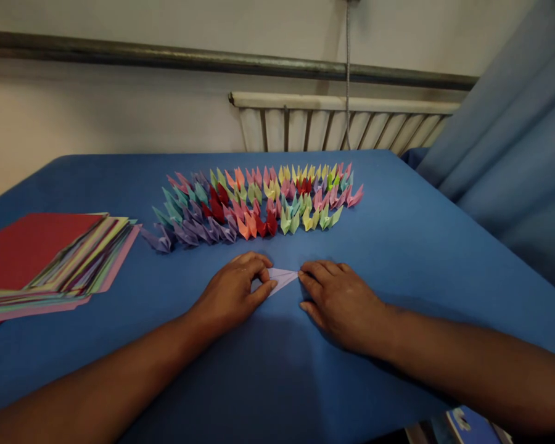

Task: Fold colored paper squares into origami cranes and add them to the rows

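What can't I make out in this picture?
All in the head view:
- Left end of the lavender folded paper: covered by the left hand.
- Far side of the paper stack: cut off by the left edge.
- Bases of many rear origami cranes: hidden behind those in front.
- Blue item at lower right: cut off by the bottom edge; I can't tell what it is.

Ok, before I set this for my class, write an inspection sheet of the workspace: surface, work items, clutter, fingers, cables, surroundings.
Surface: blue tabletop.
Job's things: folded lilac paper; rows of folded coloured pieces behind it; uneven stack of sheets at left.
Clutter: partly hidden items, lower right; unidentifiable.
Fingers: left fingers on the lilac paper's wider end; right fingers at its tip.
Cables: one hanging cord.
Surroundings: wall, pipe, radiator, curtain.
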`<state>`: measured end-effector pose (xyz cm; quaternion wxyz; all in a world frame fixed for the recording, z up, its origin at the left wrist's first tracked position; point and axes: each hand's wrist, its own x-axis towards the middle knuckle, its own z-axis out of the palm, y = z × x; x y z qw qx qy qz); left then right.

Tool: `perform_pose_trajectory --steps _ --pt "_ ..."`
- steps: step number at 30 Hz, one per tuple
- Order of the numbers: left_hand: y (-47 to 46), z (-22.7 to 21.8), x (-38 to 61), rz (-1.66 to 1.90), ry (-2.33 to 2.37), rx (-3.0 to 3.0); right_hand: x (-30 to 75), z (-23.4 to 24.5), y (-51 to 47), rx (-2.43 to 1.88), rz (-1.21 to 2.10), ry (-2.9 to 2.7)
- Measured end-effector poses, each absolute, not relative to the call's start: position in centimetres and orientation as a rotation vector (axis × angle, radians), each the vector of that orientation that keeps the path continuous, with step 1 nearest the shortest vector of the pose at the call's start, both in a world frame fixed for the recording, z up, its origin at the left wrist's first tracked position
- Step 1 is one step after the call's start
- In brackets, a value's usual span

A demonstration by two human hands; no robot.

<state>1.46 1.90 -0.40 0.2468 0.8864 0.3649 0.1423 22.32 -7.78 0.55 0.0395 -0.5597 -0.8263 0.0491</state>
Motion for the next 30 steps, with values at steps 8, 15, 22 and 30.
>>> perform_pose_trajectory --steps 8,15,22,30 --pt "1.67 -0.55 1.14 0.394 0.929 2.534 22.32 0.13 -7.64 -1.695 0.100 -2.507" --pt "1.70 -0.84 0.94 0.413 0.876 2.610 22.26 0.24 -7.64 -1.707 0.120 -2.551" --pt "1.82 -0.93 0.94 0.421 0.882 2.583 22.15 0.12 -7.71 -1.732 0.122 -2.503" --pt "1.92 -0.85 0.97 0.429 0.887 2.548 22.36 0.02 -7.56 -1.712 0.142 -2.542"
